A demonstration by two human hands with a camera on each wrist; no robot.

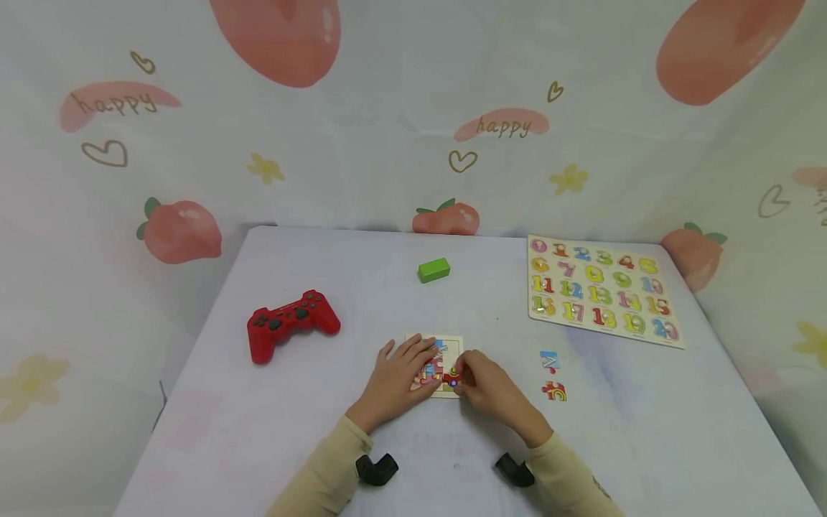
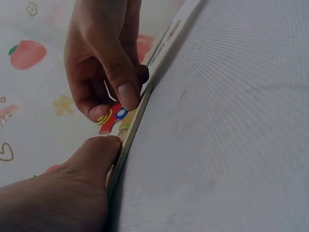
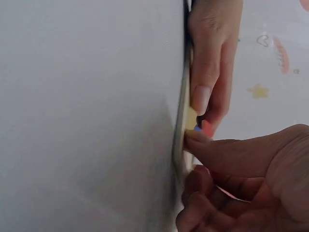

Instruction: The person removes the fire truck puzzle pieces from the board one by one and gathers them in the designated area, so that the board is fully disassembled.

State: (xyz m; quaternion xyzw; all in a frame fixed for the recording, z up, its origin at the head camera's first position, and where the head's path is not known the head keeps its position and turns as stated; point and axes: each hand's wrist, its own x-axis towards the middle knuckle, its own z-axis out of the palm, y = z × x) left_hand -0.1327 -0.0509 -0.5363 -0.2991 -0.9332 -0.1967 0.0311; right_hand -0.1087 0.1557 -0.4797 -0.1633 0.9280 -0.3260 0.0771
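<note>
A small jigsaw board (image 1: 456, 345) with a pale wooden frame lies on the table, partly filled with colourful pieces. Spread across its left side, my left hand (image 1: 394, 378) rests with straight fingers and hides part of the picture. At the board's lower right, my right hand (image 1: 489, 391) pinches a red jigsaw piece (image 2: 112, 117) between thumb and fingers; yellow arcs and a blue ring mark it in the left wrist view. To the right lie two loose jigsaw pieces, a blue one (image 1: 549, 360) and a red and yellow one (image 1: 554, 391).
A red game controller (image 1: 292, 322) lies at the left, and a green block (image 1: 433, 270) sits beyond the jigsaw. At the back right is a large number board (image 1: 601, 291). A printed cloth hangs behind the table (image 1: 258, 438).
</note>
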